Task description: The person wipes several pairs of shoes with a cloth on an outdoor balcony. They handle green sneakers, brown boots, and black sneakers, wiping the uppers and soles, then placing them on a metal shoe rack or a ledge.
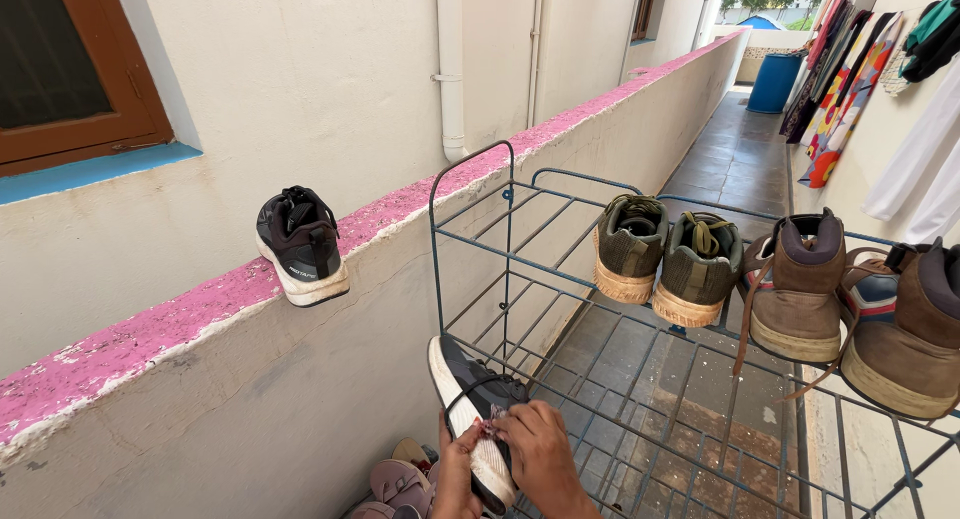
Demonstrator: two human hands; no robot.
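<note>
Low in the head view, my left hand (456,474) and my right hand (541,454) both grip a dark grey sneaker with a white sole (466,394). The sneaker is tilted sole-left against the front corner of a blue metal shoe rack (508,264). My fingers meet at a small pinkish bit near its laces. Its matching sneaker (300,244) sits on the pink-topped parapet wall (150,329) to the left.
On the rack's top shelf stand a pair of olive shoes (665,261) and a pair of brown high-tops (850,309). Pink sandals (398,484) lie on the floor below. Clothes (850,69) hang at the right; a blue barrel (773,82) stands far down the tiled walkway.
</note>
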